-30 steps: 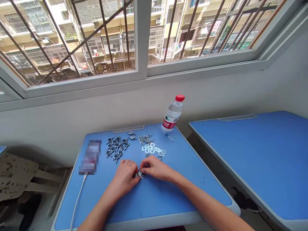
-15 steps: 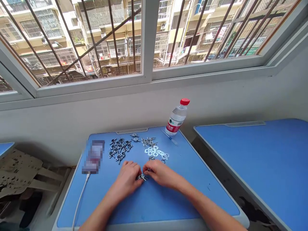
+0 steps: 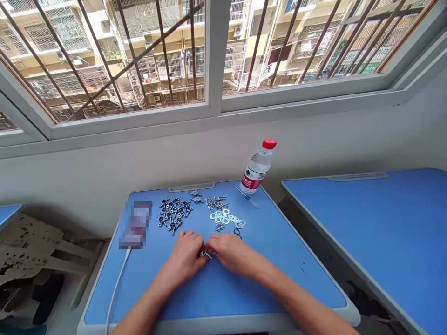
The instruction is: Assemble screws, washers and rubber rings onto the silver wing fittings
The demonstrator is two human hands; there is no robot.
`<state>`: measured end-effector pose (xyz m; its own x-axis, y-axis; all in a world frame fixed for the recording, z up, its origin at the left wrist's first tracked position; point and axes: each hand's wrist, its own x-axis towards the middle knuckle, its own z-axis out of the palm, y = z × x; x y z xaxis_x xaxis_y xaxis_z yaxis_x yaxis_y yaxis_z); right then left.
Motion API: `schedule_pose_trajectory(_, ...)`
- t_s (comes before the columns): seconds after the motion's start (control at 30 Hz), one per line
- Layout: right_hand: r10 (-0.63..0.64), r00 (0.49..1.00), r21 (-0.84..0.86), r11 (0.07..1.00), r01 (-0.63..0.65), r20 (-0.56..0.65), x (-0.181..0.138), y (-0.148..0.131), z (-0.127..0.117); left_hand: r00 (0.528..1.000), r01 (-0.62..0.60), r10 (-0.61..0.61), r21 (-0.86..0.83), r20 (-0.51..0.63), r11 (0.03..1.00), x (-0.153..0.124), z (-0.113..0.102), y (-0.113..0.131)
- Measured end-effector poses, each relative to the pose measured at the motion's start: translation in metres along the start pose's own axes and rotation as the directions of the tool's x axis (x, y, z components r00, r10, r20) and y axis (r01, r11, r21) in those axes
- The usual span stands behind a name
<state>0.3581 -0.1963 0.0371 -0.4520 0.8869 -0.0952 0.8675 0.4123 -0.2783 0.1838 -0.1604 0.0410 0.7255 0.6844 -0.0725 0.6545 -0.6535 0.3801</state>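
My left hand [image 3: 187, 253] is closed on a small metal part [image 3: 207, 254] with a thin pin sticking out, low over the blue table. Against it, my right hand [image 3: 228, 251] has its fingers pinched together at the same part; what lies between those fingertips is too hidden to name. Just beyond the hands are flat white oval plates [image 3: 223, 217], a little heap of tiny metal pieces [image 3: 220, 227] and dark rings [image 3: 237, 231]. Farther left lies a group of metal parts with round black centres [image 3: 173, 211]. Pin-like metal pieces [image 3: 215, 203] sit behind the plates.
A water bottle [image 3: 257, 171] with a red cap stands at the table's back right, beside a pen [image 3: 247, 197]. On the left lies a blurred-out phone-like object [image 3: 137, 225] with a white cable [image 3: 117, 284]. A second blue table [image 3: 377, 223] is to the right, across a gap.
My right hand has shifted slightly left and closed in against my left hand at the metal part. The tiny pieces and dark rings beyond it show more fully.
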Motion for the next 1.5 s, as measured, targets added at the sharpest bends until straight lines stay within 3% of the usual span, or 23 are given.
schedule_pose_trajectory(0.33, -0.022, 1.000, -0.010, 1.000, 0.022, 0.018, 0.001, -0.001, 0.004, 1.000, 0.013, -0.012, -0.013, 0.014, 1.000, 0.000, -0.001, 0.000)
schedule_pose_trajectory(0.53, 0.169, 0.986, 0.291, 0.943, -0.164, 0.008, 0.004, -0.001, 0.000, 1.000, 0.009, -0.009, -0.033, -0.011, 0.999, 0.001, 0.004, -0.003)
schedule_pose_trajectory(0.67, 0.204, 0.979, 0.416, 0.890, -0.184, -0.003, 0.005, 0.002, -0.003, 1.000, 0.011, -0.012, -0.052, -0.021, 0.999, 0.001, 0.004, -0.004)
schedule_pose_trajectory(1.07, 0.198, 0.980, 0.539, 0.827, -0.159, -0.015, 0.003, 0.005, -0.005, 0.999, 0.013, -0.014, -0.018, -0.037, 1.000, 0.001, 0.007, -0.005)
schedule_pose_trajectory(1.33, 0.254, 0.967, 0.592, 0.775, -0.224, 0.033, 0.006, 0.007, -0.005, 0.999, 0.034, -0.034, 0.010, 0.009, 0.999, 0.002, 0.005, -0.003)
schedule_pose_trajectory(1.5, 0.252, 0.968, 0.577, 0.790, -0.208, 0.003, 0.007, 0.004, -0.007, 0.998, 0.057, -0.057, 0.008, 0.015, 0.998, 0.003, 0.004, -0.002)
